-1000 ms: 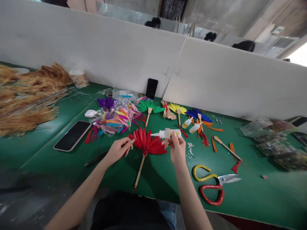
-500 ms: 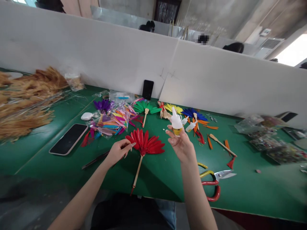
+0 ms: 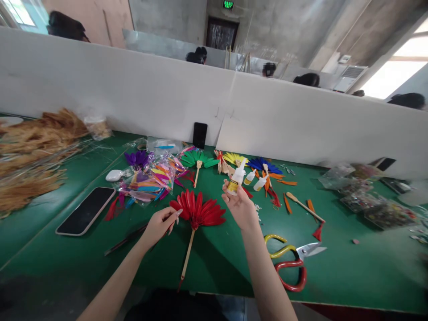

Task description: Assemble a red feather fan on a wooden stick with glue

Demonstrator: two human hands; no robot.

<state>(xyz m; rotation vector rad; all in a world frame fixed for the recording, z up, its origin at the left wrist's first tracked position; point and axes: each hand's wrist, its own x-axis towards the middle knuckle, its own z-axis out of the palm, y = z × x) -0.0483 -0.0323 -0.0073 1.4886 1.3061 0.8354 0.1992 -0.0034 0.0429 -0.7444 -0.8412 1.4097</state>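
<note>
My right hand (image 3: 241,206) is closed around a small white glue bottle (image 3: 236,180) with a yellow label, its nozzle pointing up, raised above the table. My left hand (image 3: 162,226) is pinched, thumb against fingers, just at the left edge of a red feather fan (image 3: 197,214). Whatever is between those fingertips, if anything, is too small to make out. The fan lies on the green table with its wooden handle toward me. Two more glue bottles (image 3: 249,177) stand behind my right hand. Scissors (image 3: 294,263) with yellow and red handles lie right of my right forearm.
Green (image 3: 199,161), yellow, blue and purple feather fans lie along the back. Bagged loose feathers (image 3: 152,180) and a phone (image 3: 86,210) are at left. Dark tweezers-like tool (image 3: 125,238) lies under my left wrist. A wooden stick (image 3: 306,207) and bead bags (image 3: 384,203) lie right. A white partition (image 3: 160,89) stands behind.
My right hand has tilted the glue bottle and shifted it slightly, so its label shows more. My left hand stays pinched beside the red fan. The camera view has tipped up a little.
</note>
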